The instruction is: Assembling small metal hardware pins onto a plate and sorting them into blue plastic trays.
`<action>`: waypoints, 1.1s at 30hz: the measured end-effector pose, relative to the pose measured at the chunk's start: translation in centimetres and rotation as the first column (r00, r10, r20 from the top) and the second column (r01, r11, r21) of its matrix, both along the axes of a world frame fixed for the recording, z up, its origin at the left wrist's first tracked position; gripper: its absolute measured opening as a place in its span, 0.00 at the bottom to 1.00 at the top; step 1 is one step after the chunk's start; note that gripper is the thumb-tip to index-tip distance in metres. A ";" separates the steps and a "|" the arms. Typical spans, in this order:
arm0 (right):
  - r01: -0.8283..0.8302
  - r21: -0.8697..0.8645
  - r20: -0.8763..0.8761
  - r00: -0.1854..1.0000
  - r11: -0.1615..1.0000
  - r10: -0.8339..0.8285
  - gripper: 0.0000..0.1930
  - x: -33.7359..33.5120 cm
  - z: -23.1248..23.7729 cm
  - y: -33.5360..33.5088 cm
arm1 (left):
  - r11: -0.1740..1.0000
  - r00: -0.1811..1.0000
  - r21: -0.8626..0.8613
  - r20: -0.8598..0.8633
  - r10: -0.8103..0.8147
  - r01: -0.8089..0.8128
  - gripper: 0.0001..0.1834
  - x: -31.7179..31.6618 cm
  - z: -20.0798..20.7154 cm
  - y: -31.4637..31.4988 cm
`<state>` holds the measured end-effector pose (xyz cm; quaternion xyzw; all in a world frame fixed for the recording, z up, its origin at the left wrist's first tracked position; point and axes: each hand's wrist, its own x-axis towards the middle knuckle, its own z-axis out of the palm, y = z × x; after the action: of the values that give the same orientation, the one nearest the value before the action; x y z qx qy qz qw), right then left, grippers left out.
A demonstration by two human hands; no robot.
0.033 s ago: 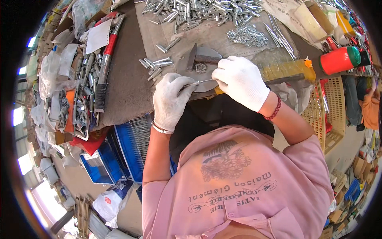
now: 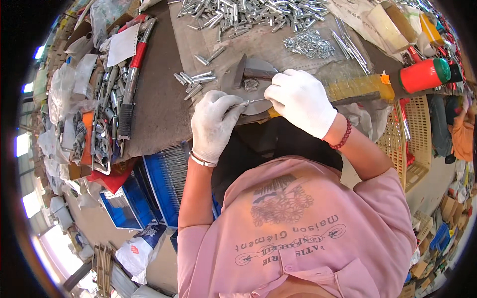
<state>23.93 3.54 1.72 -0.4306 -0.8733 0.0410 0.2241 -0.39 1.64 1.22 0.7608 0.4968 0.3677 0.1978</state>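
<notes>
Both hands wear white knit gloves and meet over the bench's near edge. Pinched between thumb and forefinger of my left hand [image 2: 213,121] is a small silvery metal piece [image 2: 245,103]. My right hand [image 2: 300,102] is closed on a thin metal rod [image 2: 259,100], whose other end meets the piece at my left fingertips. Whether the two are joined I cannot tell. Just beyond my fingers, a hammer [image 2: 240,72] lies on a round grey plate [image 2: 258,64], its handle running behind my right hand. A small dark metal lump [image 2: 251,85] sits beside the hammer.
Loose metal tubes [image 2: 196,79] lie left of the hammer. A big pile of tubes [image 2: 243,17], small metal pins [image 2: 309,44] and long rods [image 2: 348,47] lie farther back. A red jar [image 2: 422,76] stands right. Blue crates [image 2: 126,206] and a yellow basket [image 2: 417,139] sit below bench level.
</notes>
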 end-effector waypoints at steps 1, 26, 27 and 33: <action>-0.016 0.012 -0.011 1.000 1.000 0.016 0.04 0.1 0.0 0.1 | 1.000 1.000 -0.001 0.004 0.012 -0.012 0.06 0.0 0.1 0.0; -0.177 0.157 -0.034 0.982 0.972 0.185 0.05 -0.2 -0.2 0.5 | 0.998 1.000 0.068 -0.005 -0.003 0.003 0.08 0.6 -0.4 -0.2; -0.157 0.121 -0.029 0.986 0.980 0.162 0.05 -0.2 -0.4 0.1 | 0.997 1.000 0.083 -0.002 0.003 -0.003 0.08 0.7 -0.3 -0.5; 0.322 0.109 -0.175 0.938 0.940 -0.301 0.03 5.4 -0.6 1.1 | 0.997 1.000 0.072 -0.026 -0.004 0.006 0.10 0.2 -0.1 -1.0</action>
<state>29.37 4.63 1.15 -0.5427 -0.7746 -0.0212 0.3242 -0.18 0.62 1.15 0.7734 0.4840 0.3749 0.1646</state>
